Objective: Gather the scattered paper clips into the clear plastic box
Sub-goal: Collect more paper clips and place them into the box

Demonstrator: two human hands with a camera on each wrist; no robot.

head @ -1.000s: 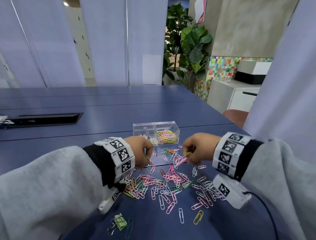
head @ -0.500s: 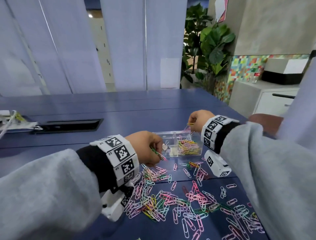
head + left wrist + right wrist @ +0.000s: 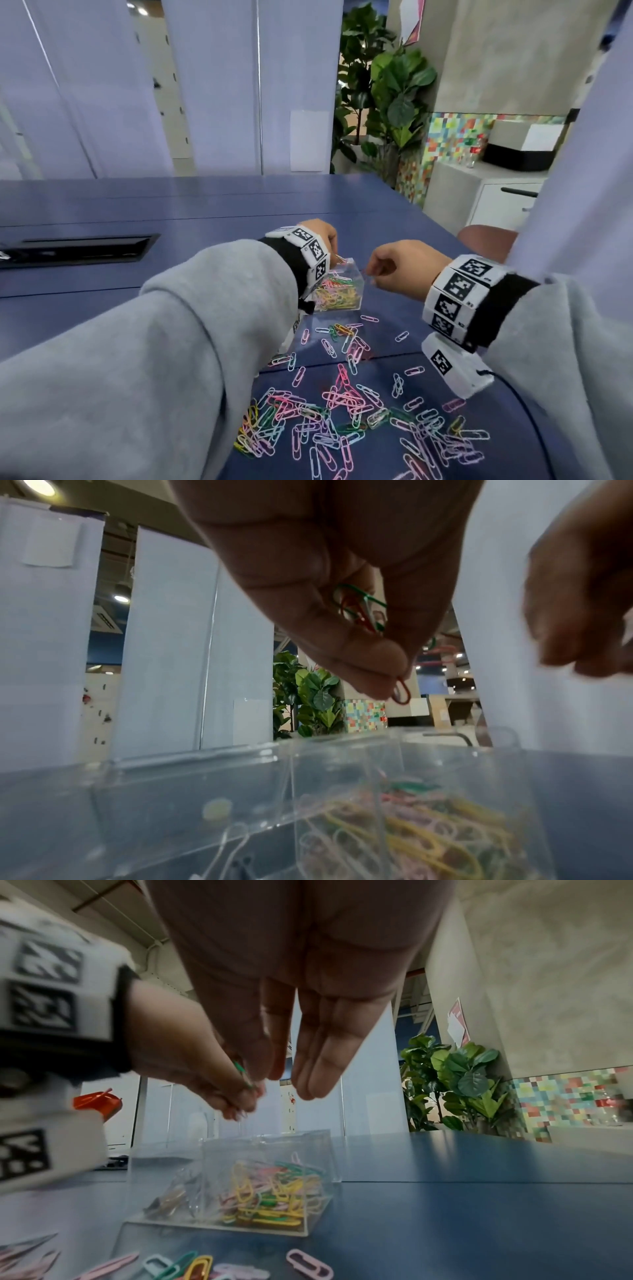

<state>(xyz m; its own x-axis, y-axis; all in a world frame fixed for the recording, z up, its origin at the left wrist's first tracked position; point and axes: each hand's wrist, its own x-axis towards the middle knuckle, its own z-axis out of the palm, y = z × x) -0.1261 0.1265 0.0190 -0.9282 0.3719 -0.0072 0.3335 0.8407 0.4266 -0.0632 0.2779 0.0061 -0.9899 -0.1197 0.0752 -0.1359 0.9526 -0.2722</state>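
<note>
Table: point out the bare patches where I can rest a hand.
The blue table is bare beyond the clear plastic box, and left of it toward the black cable tray. Nearer the person than the box, scattered paper clips crowd it.

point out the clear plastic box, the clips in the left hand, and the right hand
clear plastic box (image 3: 318,1153), right wrist view, on its bare front wall above the clips
red and green paper clips (image 3: 359,610), left wrist view, on the bunch pinched by the left hand
right hand (image 3: 402,269), head view, on its back

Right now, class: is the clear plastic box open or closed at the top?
Open. The clear plastic box shows no lid over its rim, and the left hand pinches paper clips directly above the coloured pile inside.
</note>
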